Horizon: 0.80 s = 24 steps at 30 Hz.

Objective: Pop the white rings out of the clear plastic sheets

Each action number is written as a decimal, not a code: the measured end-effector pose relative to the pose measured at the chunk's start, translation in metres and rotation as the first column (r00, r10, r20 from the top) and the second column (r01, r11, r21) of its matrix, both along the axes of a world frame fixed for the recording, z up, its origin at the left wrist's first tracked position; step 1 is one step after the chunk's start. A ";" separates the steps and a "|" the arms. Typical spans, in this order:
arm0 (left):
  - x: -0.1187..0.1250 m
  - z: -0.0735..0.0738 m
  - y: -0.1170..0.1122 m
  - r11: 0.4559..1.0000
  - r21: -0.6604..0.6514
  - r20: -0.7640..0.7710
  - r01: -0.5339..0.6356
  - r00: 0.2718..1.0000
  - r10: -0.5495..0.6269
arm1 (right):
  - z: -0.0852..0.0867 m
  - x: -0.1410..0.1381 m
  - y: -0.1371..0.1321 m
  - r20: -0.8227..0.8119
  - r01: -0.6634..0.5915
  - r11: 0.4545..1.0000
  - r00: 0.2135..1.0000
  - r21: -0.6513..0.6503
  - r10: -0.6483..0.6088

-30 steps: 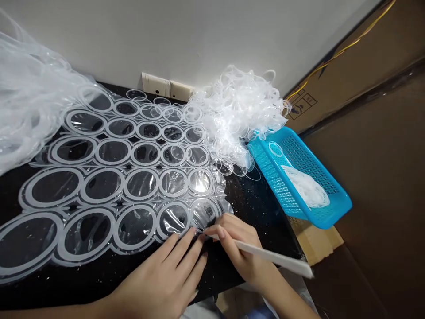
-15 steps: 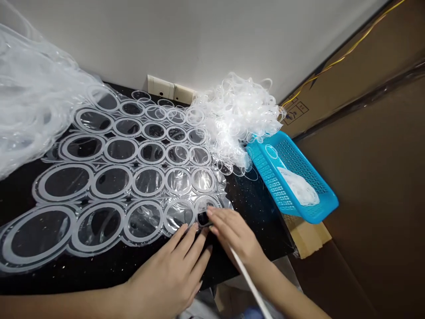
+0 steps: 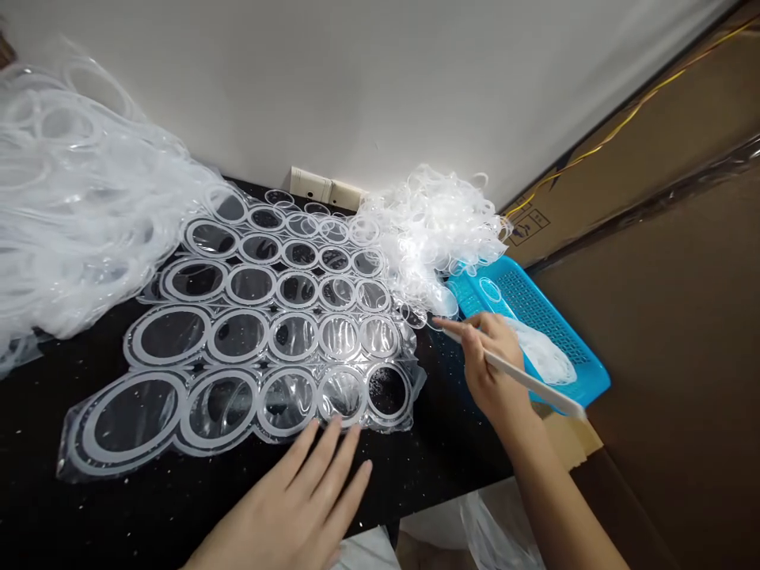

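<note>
A clear plastic sheet printed with rows of white rings [image 3: 255,340] lies flat on the black tabletop [image 3: 451,427]. My left hand [image 3: 297,507] rests flat on the table with fingers stretched out, fingertips touching the sheet's near edge below the last rings. The ring at the near right corner [image 3: 387,390] shows a dark, emptied centre. My right hand [image 3: 490,360] is closed around a thin white stick [image 3: 522,378], whose tip points at the loose pile of clear plastic rings [image 3: 427,233].
A blue mesh basket [image 3: 534,317] holding white ring pieces sits at the table's right edge, half over it. A big heap of clear ringed sheets [image 3: 71,214] fills the left. White wall sockets [image 3: 324,188] are behind. Brown cardboard [image 3: 670,261] stands on the right.
My right hand left the sheet's near right corner and moved right and away with the stick, toward the ring pile and basket. That corner ring's centre is now dark. The left hand stayed flat.
</note>
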<state>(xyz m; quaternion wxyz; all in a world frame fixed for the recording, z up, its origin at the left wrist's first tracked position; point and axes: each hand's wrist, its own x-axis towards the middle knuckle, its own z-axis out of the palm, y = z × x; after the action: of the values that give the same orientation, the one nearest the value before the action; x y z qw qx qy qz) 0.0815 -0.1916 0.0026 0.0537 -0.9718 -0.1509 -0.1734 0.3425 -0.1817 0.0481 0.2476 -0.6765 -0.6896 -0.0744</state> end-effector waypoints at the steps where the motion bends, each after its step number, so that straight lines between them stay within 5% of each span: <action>1: -0.005 0.000 0.000 1.000 0.005 -0.005 -0.030 1.000 0.030 | -0.002 -0.014 -0.008 -0.134 -0.063 0.998 0.989 -0.028 0.058; 4: -0.014 -0.004 0.001 0.998 -0.002 -0.011 -0.061 0.998 0.061 | -0.016 -0.054 -0.026 -0.554 -0.355 0.914 0.810 -0.199 0.194; 6: -0.016 -0.008 0.002 0.998 -0.008 -0.005 -0.058 0.998 0.057 | -0.026 -0.074 -0.031 -0.677 -0.444 0.873 0.708 -0.201 0.204; 9: -0.016 -0.012 0.001 0.999 -0.012 0.014 -0.048 0.999 0.049 | -0.033 -0.086 -0.031 -0.729 -0.457 0.868 0.659 -0.192 0.186; 18: -0.018 -0.017 -0.001 0.998 -0.048 0.025 -0.035 0.999 0.036 | -0.028 -0.089 -0.033 -0.626 -0.458 0.862 0.743 -0.217 0.238; 24: -0.018 -0.016 -0.002 0.998 -0.046 0.024 -0.042 0.999 0.043 | -0.028 -0.094 -0.036 -0.204 -0.480 0.855 0.873 -0.195 0.444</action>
<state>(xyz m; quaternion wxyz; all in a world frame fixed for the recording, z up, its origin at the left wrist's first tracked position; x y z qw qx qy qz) 0.0633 -0.1932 -0.0130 0.0333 -0.9670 -0.1761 -0.1809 0.2485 -0.2176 0.0203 0.2265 -0.5190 -0.8150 0.1225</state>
